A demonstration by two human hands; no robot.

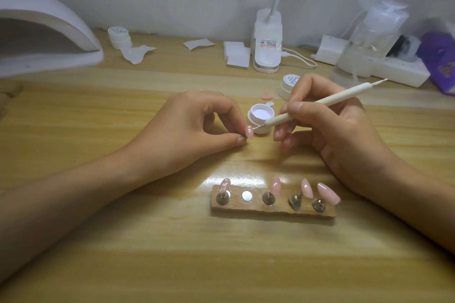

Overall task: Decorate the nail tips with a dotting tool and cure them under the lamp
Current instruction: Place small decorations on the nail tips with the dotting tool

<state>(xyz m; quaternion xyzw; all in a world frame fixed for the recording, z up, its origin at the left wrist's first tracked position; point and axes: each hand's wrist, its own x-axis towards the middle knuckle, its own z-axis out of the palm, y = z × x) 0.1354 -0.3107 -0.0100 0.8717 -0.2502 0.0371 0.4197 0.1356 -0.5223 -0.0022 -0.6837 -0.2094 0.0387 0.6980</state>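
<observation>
Fingers [231,140] of the left hand [187,128] pinch a pink nail tip [249,131] just above the counter [147,253], while the right hand [332,130] clamps a white dotting tool [320,101] in a pen grip. The tool's long axis slants from upper right down to lower left, and its fine metal point appears to meet the tip's face, which lies just left of the right-hand fingers. An open pot [250,115] of pale gel sits just behind the contact. Nearer the camera, a wooden holder [270,210] carries four more tips, the leftmost [225,184] already dotted white, beside one bare magnet disc [247,195]. The curing lamp [44,32] stands well apart at far left, nearer the left hand, so curing looks some way off. Script lettering on the pot's lid [290,80] and on a second jar [119,37] is too blurred to read.
</observation>
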